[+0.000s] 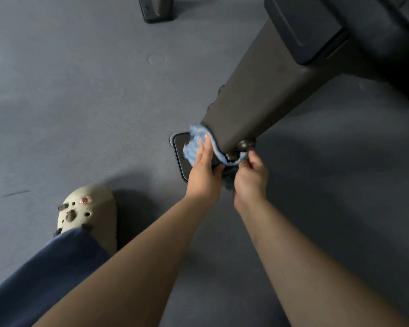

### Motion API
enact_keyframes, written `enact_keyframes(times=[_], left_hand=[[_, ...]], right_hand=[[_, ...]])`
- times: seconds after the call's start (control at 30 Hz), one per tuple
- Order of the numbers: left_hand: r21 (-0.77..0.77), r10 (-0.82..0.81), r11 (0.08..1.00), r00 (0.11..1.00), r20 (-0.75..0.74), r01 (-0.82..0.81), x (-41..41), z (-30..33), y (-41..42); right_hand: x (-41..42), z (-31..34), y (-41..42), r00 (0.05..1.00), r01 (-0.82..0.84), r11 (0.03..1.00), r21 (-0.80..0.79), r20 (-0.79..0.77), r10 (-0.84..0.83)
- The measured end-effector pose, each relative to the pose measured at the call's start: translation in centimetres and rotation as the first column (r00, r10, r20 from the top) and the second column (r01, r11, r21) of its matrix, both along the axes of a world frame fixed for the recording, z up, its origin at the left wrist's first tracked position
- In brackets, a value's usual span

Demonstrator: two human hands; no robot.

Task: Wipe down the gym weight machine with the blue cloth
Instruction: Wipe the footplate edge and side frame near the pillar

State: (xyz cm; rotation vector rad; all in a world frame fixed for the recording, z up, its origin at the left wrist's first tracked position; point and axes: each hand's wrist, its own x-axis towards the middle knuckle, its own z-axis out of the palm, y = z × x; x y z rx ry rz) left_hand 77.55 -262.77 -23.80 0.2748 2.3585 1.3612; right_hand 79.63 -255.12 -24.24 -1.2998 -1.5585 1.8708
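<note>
Two hands work low at the machine leg [250, 100]. Left hand [204, 169] presses the blue cloth [196, 143] flat-fingered against the leg's foot. Right hand [252, 174] pinches the cloth's other end, which loops round the base. Cloth likely soft, light, limp: best held at both ends, taut.

Two hands: a left hand [204, 172] and a right hand [252, 177]. One blue cloth [196, 145]. One dark machine leg [257, 95]. One clog [90, 213]. One black base plate [181, 149].
</note>
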Motion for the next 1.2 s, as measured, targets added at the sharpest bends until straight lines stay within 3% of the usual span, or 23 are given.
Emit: enact_keyframes(times=[0.1,0.2,0.27,0.4,0.53,0.6,0.67,0.77,0.8,1.07,1.13,1.2], left_hand=[[0.014,-0.109,0.994,0.986,-0.129,0.112,-0.8,-0.5,-0.4],[-0.019,-0.144,0.989,0.985,-0.092,0.143,-1.6,-1.4,-0.7],[-0.054,-0.155,0.987,0.987,-0.043,0.153,-2.2,-2.0,-1.1],[-0.146,-0.098,0.984,0.994,0.055,0.105,-2.3,-2.7,-0.8],[-0.100,0.144,0.987,0.967,0.209,-0.125,-0.6,-2.4,1.2],[-0.053,0.240,0.971,0.917,0.320,-0.235,0.1,-2.3,1.6],[0.035,0.347,0.911,0.811,0.471,-0.411,0.2,-2.0,1.9],[0.204,0.350,0.629,0.507,0.788,-0.750,-0.2,0.0,2.5],[0.233,0.319,0.569,0.473,0.822,-0.788,-0.1,0.6,2.4],[0.190,0.316,0.697,0.534,0.784,-0.691,0.9,5.9,3.7],[0.261,0.275,0.733,0.624,0.732,-0.628,1.5,7.2,3.4],[0.285,0.266,0.741,0.655,0.707,-0.608,1.4,8.8,3.7]], right_hand=[[-0.5,-0.3,0.5,0.991,-0.084,0.994,-0.071,-0.106,0.076],[-1.5,-0.6,1.4,0.977,-0.125,0.878,-0.462,-0.211,0.028],[-1.7,-0.9,1.7,0.974,-0.163,0.780,-0.605,-0.224,0.030],[-1.8,-1.5,0.7,0.985,-0.126,0.806,-0.578,-0.170,0.032],[-1.6,-0.1,-0.1,0.993,-0.080,0.809,-0.582,-0.120,0.012],[-1.2,0.8,-0.3,0.992,-0.110,0.802,-0.587,-0.111,0.055],[-0.9,1.5,-0.3,0.992,-0.128,0.809,-0.574,-0.074,0.105],[-0.8,2.2,0.0,0.996,-0.090,0.833,-0.547,-0.056,0.071],[-0.6,2.5,0.3,0.996,-0.086,0.834,-0.545,-0.068,0.058],[1.4,6.0,1.4,0.983,-0.184,0.879,-0.440,-0.057,0.177],[1.7,7.2,2.0,0.980,-0.186,0.899,-0.397,-0.015,0.196],[2.0,9.2,2.8,0.982,-0.176,0.912,-0.371,0.002,0.190]])
